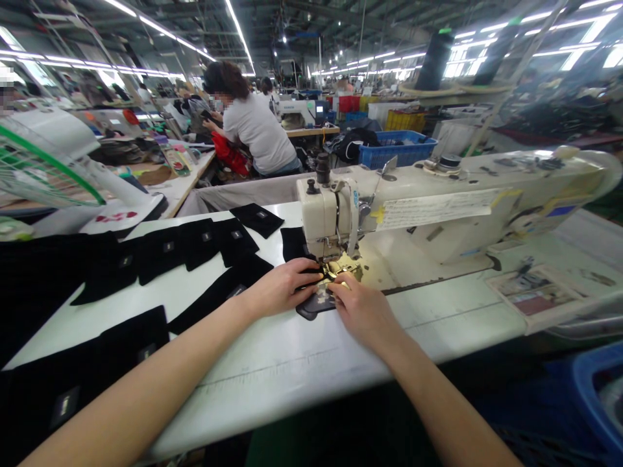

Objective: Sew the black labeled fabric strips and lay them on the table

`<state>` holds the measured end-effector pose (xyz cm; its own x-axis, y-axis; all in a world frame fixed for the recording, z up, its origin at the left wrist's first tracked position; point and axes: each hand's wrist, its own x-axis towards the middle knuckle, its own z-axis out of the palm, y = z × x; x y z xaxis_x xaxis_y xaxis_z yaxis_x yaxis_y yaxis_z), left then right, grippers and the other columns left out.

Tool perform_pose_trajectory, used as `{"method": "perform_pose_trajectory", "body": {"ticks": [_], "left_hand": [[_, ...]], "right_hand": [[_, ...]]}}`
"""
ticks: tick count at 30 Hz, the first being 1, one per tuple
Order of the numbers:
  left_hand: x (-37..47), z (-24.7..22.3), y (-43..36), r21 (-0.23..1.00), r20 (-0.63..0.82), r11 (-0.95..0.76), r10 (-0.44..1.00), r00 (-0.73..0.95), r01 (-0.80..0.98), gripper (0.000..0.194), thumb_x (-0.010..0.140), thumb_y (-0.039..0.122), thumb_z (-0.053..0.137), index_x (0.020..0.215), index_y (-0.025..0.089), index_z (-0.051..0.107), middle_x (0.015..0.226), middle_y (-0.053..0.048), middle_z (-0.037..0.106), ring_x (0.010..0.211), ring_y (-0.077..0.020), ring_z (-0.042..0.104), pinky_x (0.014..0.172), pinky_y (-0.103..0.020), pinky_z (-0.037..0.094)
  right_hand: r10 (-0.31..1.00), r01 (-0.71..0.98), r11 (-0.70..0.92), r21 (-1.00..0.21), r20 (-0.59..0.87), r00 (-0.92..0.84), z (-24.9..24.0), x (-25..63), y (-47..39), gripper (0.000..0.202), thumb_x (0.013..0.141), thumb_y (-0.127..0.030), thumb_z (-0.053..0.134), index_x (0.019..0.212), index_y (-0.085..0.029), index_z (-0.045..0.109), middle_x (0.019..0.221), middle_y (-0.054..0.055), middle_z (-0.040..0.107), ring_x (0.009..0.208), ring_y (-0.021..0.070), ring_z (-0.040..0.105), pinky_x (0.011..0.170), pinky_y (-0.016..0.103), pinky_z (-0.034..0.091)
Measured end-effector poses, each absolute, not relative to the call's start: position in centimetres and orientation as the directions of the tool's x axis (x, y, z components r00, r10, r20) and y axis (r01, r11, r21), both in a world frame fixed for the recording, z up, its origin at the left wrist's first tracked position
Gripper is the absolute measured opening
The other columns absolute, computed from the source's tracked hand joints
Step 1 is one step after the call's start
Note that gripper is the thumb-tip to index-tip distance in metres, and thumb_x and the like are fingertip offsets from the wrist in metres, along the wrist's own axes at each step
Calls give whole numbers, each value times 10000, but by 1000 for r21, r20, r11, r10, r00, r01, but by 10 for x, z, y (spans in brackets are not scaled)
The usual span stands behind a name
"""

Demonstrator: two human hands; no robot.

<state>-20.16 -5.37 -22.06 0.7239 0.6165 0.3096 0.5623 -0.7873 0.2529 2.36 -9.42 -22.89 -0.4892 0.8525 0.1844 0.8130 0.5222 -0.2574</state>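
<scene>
My left hand [285, 285] is at the needle area of a cream sewing machine [321, 220], fingers and thumb closed on a small black fabric piece [311, 277]. Just right of the needle, my right hand [363, 311] has its fingertips pinched together beside the presser foot [331, 271]; whatever lies between them is hidden. Another black piece [293, 245] lies behind my left fingers. A lamp lights the metal needle plate yellow.
Black fabric pieces with small labels [204, 238] spread across the left of the white table [282, 363]. A fan [48, 155] stands at far left. Behind the machine are a person in a white shirt [263, 133] and a blue crate [394, 149]. Thread cones [435, 59] stand upper right.
</scene>
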Motion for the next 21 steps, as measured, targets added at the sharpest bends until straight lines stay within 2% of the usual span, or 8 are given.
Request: {"method": "perform_pose_trajectory", "body": {"ticks": [8, 15, 21], "left_hand": [[-204, -222, -42, 232, 315, -778, 628, 712, 584, 286, 991, 273, 541, 1186, 148, 709, 1194, -140, 659, 1097, -248, 640, 985, -427, 562], [-203, -222, -45, 246, 310, -767, 642, 701, 593, 303, 1002, 278, 524, 1192, 130, 707, 1203, -155, 658, 1112, -259, 635, 999, -426, 551], [-202, -221, -48, 256, 344, -774, 633, 694, 579, 296, 1009, 264, 501, 1182, 149, 713, 1220, -150, 650, 1118, -245, 638, 1006, -419, 549]], "right_hand": [[854, 818, 519, -249, 189, -485, -232, 28, -100, 287, 960, -153, 515, 1200, -206, 664, 1254, 60, 648, 922, 179, 689, 674, 245, 512], [860, 828, 508, -238, 198, -471, -238, 34, -115, 302, 932, -118, 531, 1188, -197, 670, 1236, 57, 654, 865, 182, 700, 629, 258, 512], [858, 831, 500, -245, 270, -436, -247, 33, -122, 314, 919, -106, 541, 1189, -197, 673, 1262, 73, 660, 834, 167, 706, 629, 240, 502]]}}
